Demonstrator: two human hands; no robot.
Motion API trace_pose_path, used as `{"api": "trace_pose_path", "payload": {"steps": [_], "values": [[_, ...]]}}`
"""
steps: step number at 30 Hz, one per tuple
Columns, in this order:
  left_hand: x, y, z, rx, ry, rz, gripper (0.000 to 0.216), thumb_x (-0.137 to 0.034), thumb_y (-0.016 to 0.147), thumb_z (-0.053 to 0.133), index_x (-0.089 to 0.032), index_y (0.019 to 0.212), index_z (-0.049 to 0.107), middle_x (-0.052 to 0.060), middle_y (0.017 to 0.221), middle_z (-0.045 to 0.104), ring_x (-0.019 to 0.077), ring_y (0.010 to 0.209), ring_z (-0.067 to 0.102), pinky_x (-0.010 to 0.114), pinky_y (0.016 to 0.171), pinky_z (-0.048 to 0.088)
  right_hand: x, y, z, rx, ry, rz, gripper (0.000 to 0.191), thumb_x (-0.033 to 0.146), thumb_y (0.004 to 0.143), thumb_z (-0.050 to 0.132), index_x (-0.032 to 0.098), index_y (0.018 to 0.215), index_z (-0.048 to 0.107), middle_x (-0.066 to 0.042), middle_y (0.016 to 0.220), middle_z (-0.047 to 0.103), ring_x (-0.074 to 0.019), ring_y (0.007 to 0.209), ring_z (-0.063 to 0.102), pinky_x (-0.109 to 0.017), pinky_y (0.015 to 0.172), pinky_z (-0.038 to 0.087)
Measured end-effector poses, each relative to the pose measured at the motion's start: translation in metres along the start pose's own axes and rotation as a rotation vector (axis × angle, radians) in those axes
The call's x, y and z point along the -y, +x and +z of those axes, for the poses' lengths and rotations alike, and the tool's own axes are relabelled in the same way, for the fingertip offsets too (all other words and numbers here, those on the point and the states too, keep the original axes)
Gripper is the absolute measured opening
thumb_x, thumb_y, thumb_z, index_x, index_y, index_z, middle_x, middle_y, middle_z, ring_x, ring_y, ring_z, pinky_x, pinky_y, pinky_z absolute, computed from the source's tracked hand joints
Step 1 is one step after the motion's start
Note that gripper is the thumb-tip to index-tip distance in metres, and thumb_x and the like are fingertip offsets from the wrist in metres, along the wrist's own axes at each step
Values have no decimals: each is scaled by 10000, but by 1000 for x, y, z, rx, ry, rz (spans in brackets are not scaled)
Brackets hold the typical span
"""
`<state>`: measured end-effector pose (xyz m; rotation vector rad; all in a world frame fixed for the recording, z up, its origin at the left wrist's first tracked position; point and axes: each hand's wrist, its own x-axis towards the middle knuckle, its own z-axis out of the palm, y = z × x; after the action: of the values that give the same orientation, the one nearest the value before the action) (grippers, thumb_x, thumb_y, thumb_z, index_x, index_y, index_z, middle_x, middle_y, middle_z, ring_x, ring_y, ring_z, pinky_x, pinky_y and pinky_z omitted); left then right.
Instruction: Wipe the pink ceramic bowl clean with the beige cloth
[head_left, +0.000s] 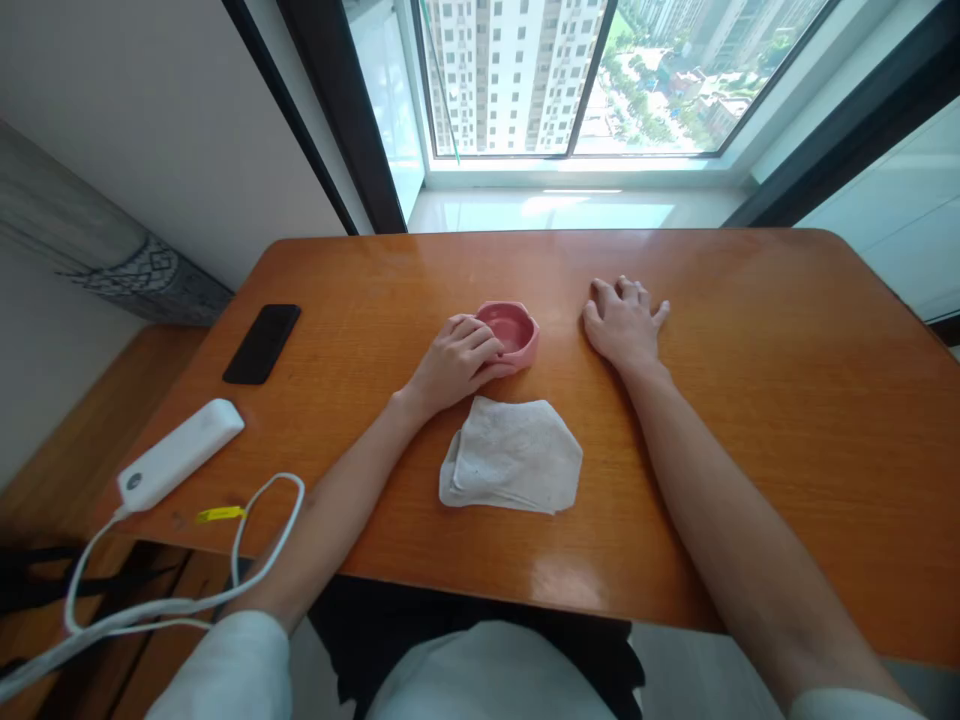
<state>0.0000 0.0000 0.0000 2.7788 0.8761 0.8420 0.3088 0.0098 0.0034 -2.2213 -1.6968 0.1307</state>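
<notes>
A small pink bowl [511, 330] with a faceted rim stands upright near the middle of the wooden table. My left hand [466, 358] grips its left side, fingers over the rim and thumb along the near outer wall; the fingers cover part of the bowl. Just in front of the bowl lies a folded white cloth [517, 455], flat and in layers, with no hand on it. To the right, my right hand [624, 318] rests palm down on the tabletop with its fingers spread, holding nothing.
On the left of the table [787, 420] lie a black phone [262, 344] and a white power strip [180, 455]. Its white cable [172, 607], with a yellow tag [220, 514], loops by my left forearm. Behind the table is a window [570, 170].
</notes>
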Motion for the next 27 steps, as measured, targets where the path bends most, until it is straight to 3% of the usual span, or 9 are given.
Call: {"api": "trace_pose_path", "payload": {"steps": [4,9,13,16,19,21,23,25,27], "values": [[18,-4,-6,-48,79,-186,312,-518,1149,688,-248,1001,741,85,1116,823,325,1189,695,523,1207,474,-1,1,2,-7,4,-8,642,492,1155,370,251,1706,596,-230,1886,443,-469,1774,354,-892,1381,168],[80,-28,-24,-241,154,-452,305,-530,1138,705,-269,980,716,86,1037,758,343,1117,602,491,1109,415,-2,1,3,-12,-8,-11,637,490,1160,370,255,1708,595,-224,1881,454,-463,1769,363,-895,1375,191],[130,-52,-36,-467,109,-555,454,-645,1079,769,-258,867,664,49,907,616,297,988,439,468,1129,331,-1,1,2,-8,-9,-8,640,483,1161,373,252,1716,589,-223,1884,450,-463,1774,361,-894,1379,186],[144,-63,-40,-525,106,-583,447,-575,1067,814,-244,839,618,30,879,540,275,971,367,468,1194,302,-1,1,2,-5,0,-3,642,472,1157,379,245,1720,589,-225,1887,445,-463,1781,353,-889,1387,167],[143,-66,-41,-544,100,-589,344,-457,1065,831,-234,891,634,40,946,570,277,1027,385,516,1265,277,0,1,1,-4,6,-3,640,480,1157,381,253,1718,588,-224,1890,442,-463,1783,347,-894,1384,168],[137,-62,-40,-561,103,-587,199,-377,1069,819,-225,1060,692,64,1130,650,294,1161,441,581,1330,207,0,1,0,-1,5,-2,644,487,1158,377,252,1720,586,-226,1892,438,-465,1784,345,-894,1383,176],[124,-50,-38,-584,102,-567,205,-293,1096,746,-226,1284,695,89,1382,671,317,1362,465,629,1383,106,1,0,0,1,1,-2,647,484,1160,375,242,1721,586,-232,1889,440,-467,1785,346,-893,1387,172],[93,-32,-36,-576,76,-508,252,-247,1127,637,-231,1374,683,101,1497,676,320,1492,477,616,1412,103,1,0,-1,1,-3,0,645,475,1162,371,235,1721,587,-234,1887,442,-465,1787,346,-889,1394,161],[40,-13,-31,-455,14,-393,287,-284,1143,615,-261,1414,706,77,1488,742,294,1457,603,546,1392,284,2,0,-1,4,-12,4,641,470,1165,367,240,1721,585,-226,1890,440,-459,1788,345,-887,1395,166]]}}
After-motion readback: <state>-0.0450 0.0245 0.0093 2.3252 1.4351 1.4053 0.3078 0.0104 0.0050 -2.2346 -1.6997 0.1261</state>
